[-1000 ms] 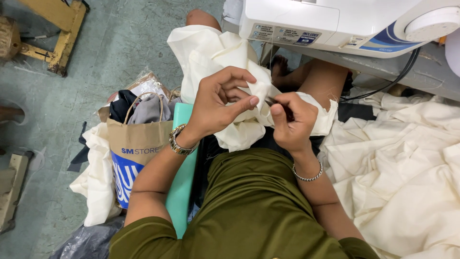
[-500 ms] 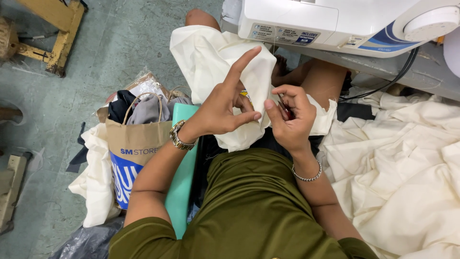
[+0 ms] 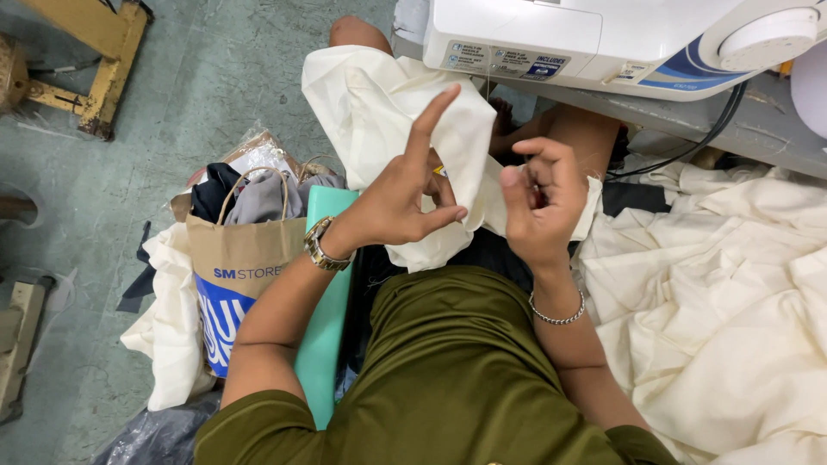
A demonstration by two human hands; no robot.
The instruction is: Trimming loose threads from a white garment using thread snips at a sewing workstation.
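Note:
A cream cloth [image 3: 379,112] lies over my lap and hangs down between my hands. My left hand [image 3: 401,202], with a wristwatch, is in front of the cloth. Its index finger points straight up while the thumb and other fingers pinch together at the cloth's fold. A small yellow bit [image 3: 439,170] shows by those fingers. My right hand [image 3: 538,207], with a bracelet at the wrist, is a little to the right, fingers curled and pinched together. What it pinches is too small to tell. Both hands are below the white sewing machine [image 3: 551,34].
A brown paper bag [image 3: 245,258] stuffed with dark and grey clothes stands on the floor at my left, beside a teal seat edge [image 3: 323,336]. A large heap of cream fabric [image 3: 732,301] lies at my right. A yellow wooden frame [image 3: 95,52] stands far left.
My hands have drawn apart from the cloth's fold. The left index finger has risen to point straight up, and the right hand has shifted right and lifted slightly.

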